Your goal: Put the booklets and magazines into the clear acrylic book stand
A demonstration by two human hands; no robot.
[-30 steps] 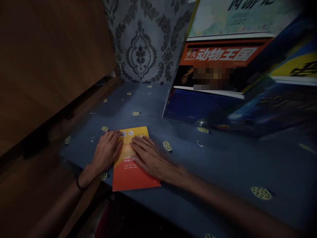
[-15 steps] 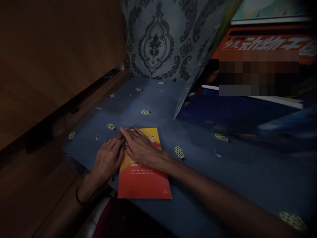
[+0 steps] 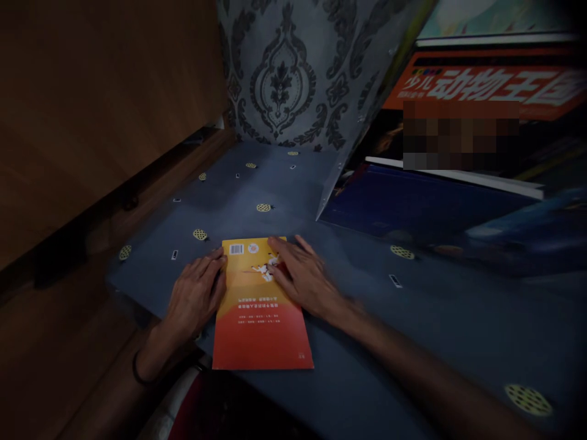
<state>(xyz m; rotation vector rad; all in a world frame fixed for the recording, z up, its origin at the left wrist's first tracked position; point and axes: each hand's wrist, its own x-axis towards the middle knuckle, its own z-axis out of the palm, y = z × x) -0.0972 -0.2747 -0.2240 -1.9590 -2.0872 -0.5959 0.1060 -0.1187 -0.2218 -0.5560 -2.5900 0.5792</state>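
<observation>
I see my left hand (image 3: pixel 195 296) lying flat on the blue table (image 3: pixel 413 318), its palm down beside the left edge of an orange and yellow booklet (image 3: pixel 259 311). The fingers (image 3: pixel 211 264) of that hand are stretched out and only slightly apart, and their tips touch the booklet's left edge near its far corner; they pinch nothing. A dark band (image 3: pixel 137 373) circles the left wrist. My right hand (image 3: pixel 305 278) rests palm down on the far right part of the booklet, with its fingers (image 3: pixel 282 247) spread loosely and laid flat across the cover, pressing rather than grasping. The booklet lies flat near the front edge of the table, its long side running away from me, the yellow end farther off and the orange end nearest, with that near end reaching to or just past the table's edge. A barcode and a small round mark show at its far left corner, and the print on it reads upside down from where I look. The table's covering is blue with small yellow dotted ovals (image 3: pixel 263 208) scattered over it. To the right, well apart from the booklet, large books (image 3: pixel 458 122) are stacked at a slant, one with an orange band of white characters. Behind the table stands a grey patterned wall (image 3: pixel 284 73), and to the left a brown wooden panel (image 3: pixel 92 110).
</observation>
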